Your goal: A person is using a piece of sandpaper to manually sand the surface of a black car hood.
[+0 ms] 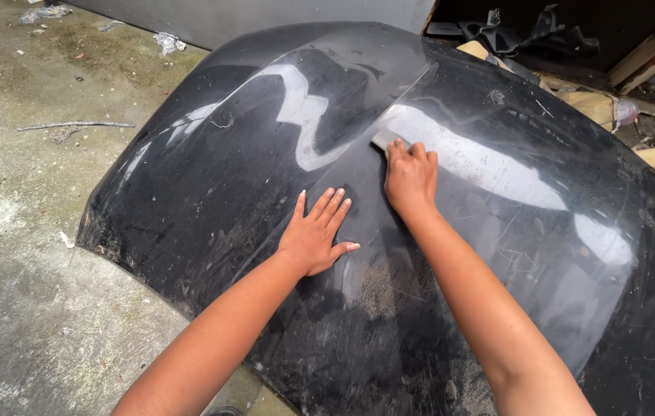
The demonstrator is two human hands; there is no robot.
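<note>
Nearest the camera, two bare forearms reach out over a large black car hood (266,154) that lies on the concrete floor (27,308). The near part of the panel is dull, with pale scratch marks and dust; the far part is glossy and mirrors bright sky.

Left hand (316,235): flat on the panel, palm down, fingers spread and pointing away, thumb out to the right. It holds nothing. It sits left of the raised crease that runs down the middle of the hood, and the flat spread suggests it braces the panel or steadies the body while the other hand presses.

Right hand (410,176): slightly farther, just right of the crease, fingers together and curled down over a small pale grey sheet (383,139), which it presses onto the surface. Only the sheet's far left corner shows past the fingertips; it looks like abrasive paper, though I cannot tell for sure. The scuffed zone near the hands fits rubbing with it.

Left, on the floor: a thin stick (73,124) and scraps of litter (167,41), well apart from the hood.

Far right, past the hood's edge: wooden planks (651,54), dark crumpled material (527,35), and yellowish padding (589,104).
</note>
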